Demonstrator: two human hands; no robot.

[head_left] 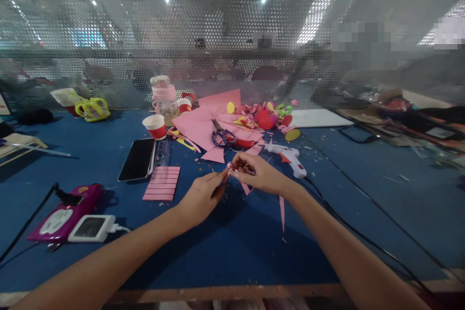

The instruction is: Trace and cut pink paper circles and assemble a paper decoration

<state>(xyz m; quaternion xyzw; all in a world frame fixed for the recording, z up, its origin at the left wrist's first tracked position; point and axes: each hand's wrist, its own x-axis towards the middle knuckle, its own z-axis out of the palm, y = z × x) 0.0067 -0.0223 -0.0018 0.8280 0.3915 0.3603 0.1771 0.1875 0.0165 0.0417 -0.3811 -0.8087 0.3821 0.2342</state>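
Note:
My left hand and my right hand meet over the blue table, fingertips pinched together. Between them is a small rolled piece of pink paper, held by both hands. A thin pink paper strip lies on the table just under my right wrist. Beyond the right hand lies a white glue gun with its black cord trailing to the right. A stack of cut pink strips lies left of my left hand.
Blue-handled scissors rest on pink paper sheets with colourful scraps behind. A phone, a ruler, red-and-white cups, a pink bottle, a purple device and a white charger sit on the left. A perforated screen backs the table.

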